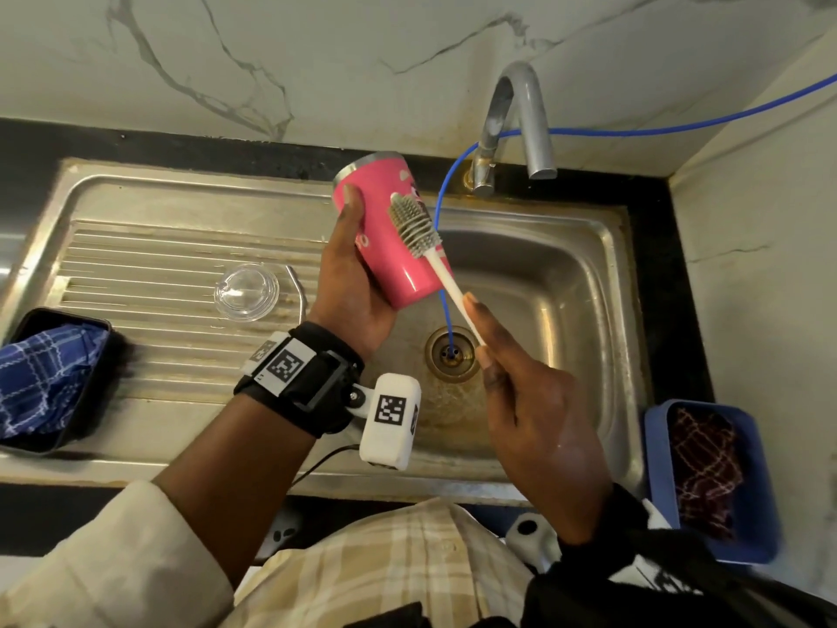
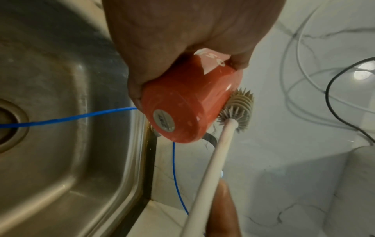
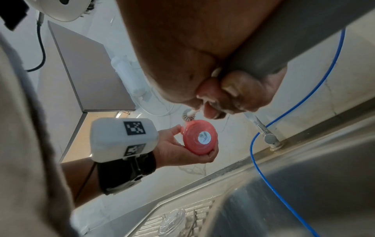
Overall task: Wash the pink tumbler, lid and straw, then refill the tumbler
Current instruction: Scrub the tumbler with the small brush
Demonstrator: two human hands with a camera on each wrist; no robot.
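Closest to the head camera, the right hand (image 1: 534, 401) pinches the slim white plastic handle of a bottle brush (image 1: 414, 224) between thumb and fingertips, its ribbed grey silicone head laid against the outside wall of the glossy pink metal tumbler (image 1: 389, 228). Fingers of the left hand (image 1: 358, 283) curl round that tumbler, tilting it over the stainless steel sink basin (image 1: 566, 274), mouth pointing up and away, round sticker on its base facing the wrist cameras.

Judging by this, the scrubbing of the tumbler's exterior is under way; no water runs from the curved steel tap (image 1: 521, 124). Next the brush likely needs to work round the remaining wall, which calls for rotating the smooth, probably slippery cup in the left palm without loosening the hold.

Waiting on the ridged steel drainboard (image 1: 149, 265) are the clear domed plastic lid (image 1: 247, 292) and, just beside it, a thin bent straw (image 1: 299, 292). A thin blue tube (image 1: 446, 247) drops into the drain.
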